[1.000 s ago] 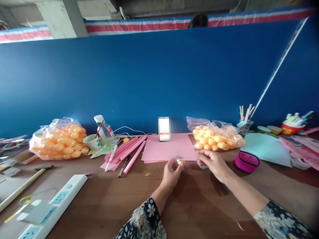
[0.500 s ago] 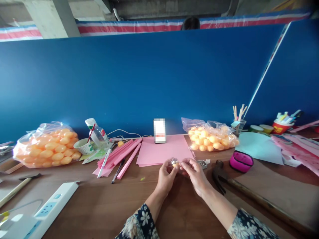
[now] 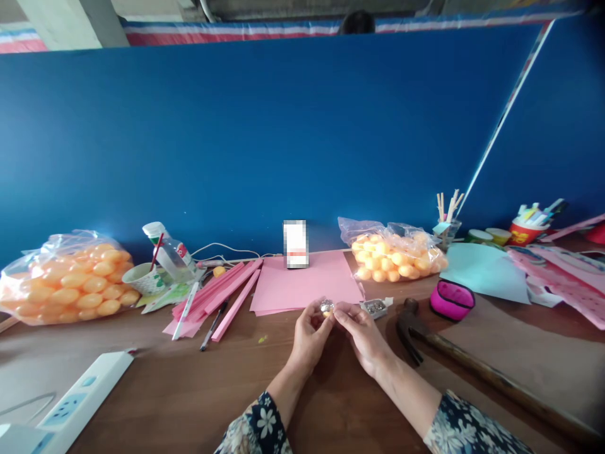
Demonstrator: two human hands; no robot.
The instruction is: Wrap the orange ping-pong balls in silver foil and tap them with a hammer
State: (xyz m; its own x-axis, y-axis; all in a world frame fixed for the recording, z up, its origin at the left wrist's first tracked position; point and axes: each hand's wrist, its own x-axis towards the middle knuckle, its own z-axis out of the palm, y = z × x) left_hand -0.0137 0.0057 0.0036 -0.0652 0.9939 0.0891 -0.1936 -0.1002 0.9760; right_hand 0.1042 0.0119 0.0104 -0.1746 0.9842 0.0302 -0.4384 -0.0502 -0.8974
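Note:
In the head view my left hand (image 3: pixel 309 337) is closed, its thumb and fingers pinching a small orange ball (image 3: pixel 327 308) whose upper side is covered with shiny silver bits. My right hand (image 3: pixel 363 334) meets it from the right, thumb and forefinger pressed together at the ball's edge. Whether a small piece sits between those right fingertips is hidden. Just beyond the right hand lies a small open box (image 3: pixel 377 308) of shiny metal pieces. Pink paper sheets (image 3: pixel 302 284) lie flat behind both hands.
A claw hammer (image 3: pixel 472 356) and a magenta pouch (image 3: pixel 452 300) lie on the right. Bags of orange balls stand at left (image 3: pixel 70 287) and right (image 3: pixel 397 255). Pink strips (image 3: pixel 217 293), a pen (image 3: pixel 213 326) and a power strip (image 3: pixel 80 400) are to the left. A blue partition (image 3: pixel 265 139) rises behind.
The right fingertips have come in closer against the ball, and the ball is turned a little. The whole scene has shifted slightly left and up in view.

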